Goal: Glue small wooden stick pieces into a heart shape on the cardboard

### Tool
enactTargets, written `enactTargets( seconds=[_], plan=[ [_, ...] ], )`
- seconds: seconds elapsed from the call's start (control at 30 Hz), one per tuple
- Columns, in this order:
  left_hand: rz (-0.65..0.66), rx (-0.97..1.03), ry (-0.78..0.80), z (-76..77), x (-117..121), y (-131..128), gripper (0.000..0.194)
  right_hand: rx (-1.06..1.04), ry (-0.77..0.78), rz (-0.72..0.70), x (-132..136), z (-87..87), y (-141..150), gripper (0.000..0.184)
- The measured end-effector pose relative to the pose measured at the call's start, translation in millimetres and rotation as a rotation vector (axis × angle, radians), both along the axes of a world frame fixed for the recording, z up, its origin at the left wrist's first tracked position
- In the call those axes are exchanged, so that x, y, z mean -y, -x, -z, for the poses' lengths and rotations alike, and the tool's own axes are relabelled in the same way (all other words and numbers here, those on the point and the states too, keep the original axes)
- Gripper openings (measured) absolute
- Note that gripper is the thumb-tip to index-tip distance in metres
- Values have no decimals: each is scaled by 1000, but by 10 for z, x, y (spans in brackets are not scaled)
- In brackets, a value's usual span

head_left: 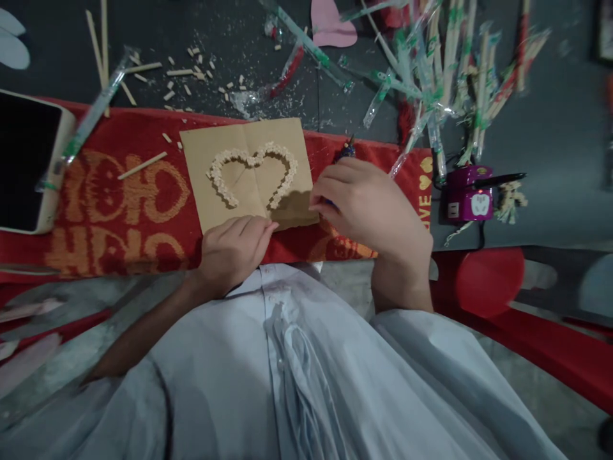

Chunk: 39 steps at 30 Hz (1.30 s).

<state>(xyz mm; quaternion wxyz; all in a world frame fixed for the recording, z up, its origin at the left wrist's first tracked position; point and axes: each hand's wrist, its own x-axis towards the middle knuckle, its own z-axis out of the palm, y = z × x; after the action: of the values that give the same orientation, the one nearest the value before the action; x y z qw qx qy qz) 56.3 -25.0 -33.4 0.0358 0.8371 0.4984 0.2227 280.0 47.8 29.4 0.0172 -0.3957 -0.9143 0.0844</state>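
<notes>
A brown cardboard sheet (282,214) with a fold down its middle lies on a red towel (105,211). Short pale stick pieces form a heart outline (287,172) on it, with a gap at the bottom point. My left hand (237,246) rests at the sheet's lower edge, fingers closed together; anything within them is hidden. Beside the sheet's right edge, my right hand (366,201) has its fingers curled in a pinch. A dark blue object (345,152) shows partly behind this hand, mostly hidden, and I cannot tell whether the hand holds it.
Stick offcuts (191,73) and longer sticks (143,165) lie scattered at the left. A phone (33,160) sits at the far left. Plastic-wrapped stick bundles (450,57), a pink paper heart (330,24) and a purple power socket (469,191) lie toward the right. A red chair (491,281) stands nearby.
</notes>
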Motion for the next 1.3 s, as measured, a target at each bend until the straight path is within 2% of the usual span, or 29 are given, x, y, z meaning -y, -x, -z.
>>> enactTargets(
  seconds=[0.13, 0.27, 0.43, 0.6, 0.77, 0.93, 1.1, 1.3],
  plan=[
    [167, -69, -89, -47, -9, 45, 23, -23, 9, 9, 233, 74, 40, 24],
    [274, -53, -164, -94, -18, 77, 27, -47, -1, 56, 421, 184, 143, 22],
    [290, -23, -203, -100, 1, 115, 26, -53, -24, 133, 539, 268, 252, 28],
    [267, -24, -216, -80, 11, 205, 22, -41, -52, 181, 556, 275, 277, 35],
    [222, -48, -236, -55, 0, 273, 26, 84, -86, 343, 455, 277, 332, 29],
    [205, -45, -240, -34, -15, 294, 25, 132, -121, 469, 211, 301, 397, 36],
    [202, -12, -254, -21, -32, 313, 27, 133, -48, 393, -63, 228, 351, 46],
    [189, -8, -248, 28, -30, 329, 26, 197, 44, 283, -282, 137, 338, 30]
  ],
)
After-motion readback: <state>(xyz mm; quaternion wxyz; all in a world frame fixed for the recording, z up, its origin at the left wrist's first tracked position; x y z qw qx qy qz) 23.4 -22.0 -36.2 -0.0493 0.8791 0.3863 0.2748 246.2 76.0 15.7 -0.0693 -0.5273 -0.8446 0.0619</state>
